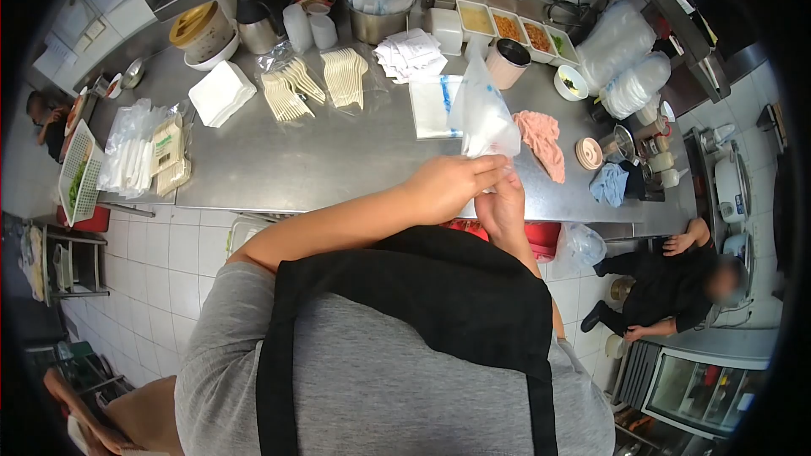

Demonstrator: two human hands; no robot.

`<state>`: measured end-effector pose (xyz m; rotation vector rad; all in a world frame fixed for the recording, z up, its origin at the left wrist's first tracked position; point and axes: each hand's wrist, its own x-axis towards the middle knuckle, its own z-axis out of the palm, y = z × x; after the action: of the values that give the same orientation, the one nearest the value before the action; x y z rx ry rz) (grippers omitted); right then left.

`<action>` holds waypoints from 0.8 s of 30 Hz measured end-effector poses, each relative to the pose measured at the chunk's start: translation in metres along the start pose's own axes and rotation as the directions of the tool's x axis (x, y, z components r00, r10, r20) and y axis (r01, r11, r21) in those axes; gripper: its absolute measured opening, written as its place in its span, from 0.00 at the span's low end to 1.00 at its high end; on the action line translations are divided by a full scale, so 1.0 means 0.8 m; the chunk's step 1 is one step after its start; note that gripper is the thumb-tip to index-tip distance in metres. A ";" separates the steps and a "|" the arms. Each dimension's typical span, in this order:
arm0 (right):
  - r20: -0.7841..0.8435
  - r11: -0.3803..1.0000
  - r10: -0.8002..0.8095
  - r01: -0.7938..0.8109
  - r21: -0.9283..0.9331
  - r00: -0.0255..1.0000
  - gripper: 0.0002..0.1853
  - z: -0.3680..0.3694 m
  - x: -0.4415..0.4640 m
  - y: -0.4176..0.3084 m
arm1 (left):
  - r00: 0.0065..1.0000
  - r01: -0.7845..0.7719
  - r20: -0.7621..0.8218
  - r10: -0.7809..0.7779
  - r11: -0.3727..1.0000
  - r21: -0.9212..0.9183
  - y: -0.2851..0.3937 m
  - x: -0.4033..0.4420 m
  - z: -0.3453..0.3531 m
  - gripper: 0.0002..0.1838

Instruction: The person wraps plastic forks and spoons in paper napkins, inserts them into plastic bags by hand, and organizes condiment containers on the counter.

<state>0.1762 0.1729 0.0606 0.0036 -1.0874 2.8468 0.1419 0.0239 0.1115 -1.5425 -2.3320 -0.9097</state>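
Note:
A clear plastic bag (484, 110) stands up from my fingers over the steel counter (338, 160). My left hand (446, 188) pinches the near end of the bag, its fingers closed. Just beside it, my right hand (504, 209) is closed on the same gathered end, thumb and fingers together. Part of the grip is hidden where the hands overlap. Behind the bag lies a flat stack of white plastic bags (429, 114) with a blue stripe. A crumpled pink cloth (541, 142) is right of my hands.
Bundles of wooden forks (289, 91), napkins (221, 95) and wrapped packets (171, 154) lie leftward. Food trays (507, 27), a pink container (508, 63) and a bowl (571, 83) stand at the back right. A person in black (667, 287) is at the right.

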 end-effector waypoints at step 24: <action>0.358 0.303 0.207 0.289 -0.908 0.910 0.32 -0.033 0.027 0.053 | 0.855 -0.231 0.374 0.359 0.910 -0.345 0.025 -0.003 0.006 0.21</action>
<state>0.1516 0.1608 0.0132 0.5655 -2.6542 1.6336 0.1616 0.0306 0.1140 -2.3663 -2.1857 -0.9357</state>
